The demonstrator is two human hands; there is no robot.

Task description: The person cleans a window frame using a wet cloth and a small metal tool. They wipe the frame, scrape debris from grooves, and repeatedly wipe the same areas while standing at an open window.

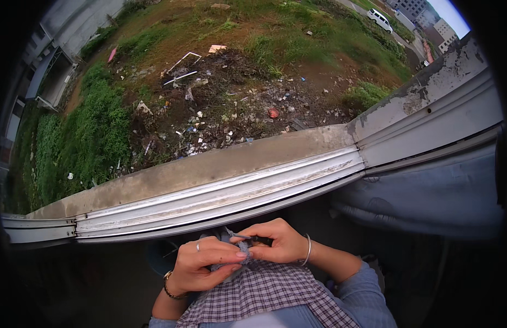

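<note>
Both hands meet in front of my checked apron (pixel 264 287), just below the window track. My left hand (pixel 201 261), with a ring and a dark wristband, pinches a small piece of grey crochet work (pixel 244 250) between thumb and fingers. My right hand (pixel 283 243), wearing a silver bangle, is closed around a slim dark tool that looks like a crochet hook (pixel 260 239). Its thumb and forefinger touch the same grey piece from the right. More of the grey yarn work hangs behind the left fingers, partly hidden.
Ahead runs a white metal window track (pixel 220 199) with a concrete ledge (pixel 226 167) beyond it. A grey-blue cloth or padded surface (pixel 423 202) lies at the right. Outside and below are rubbish-strewn ground (pixel 242 112), green plants (pixel 100 131) and a white van (pixel 379 19).
</note>
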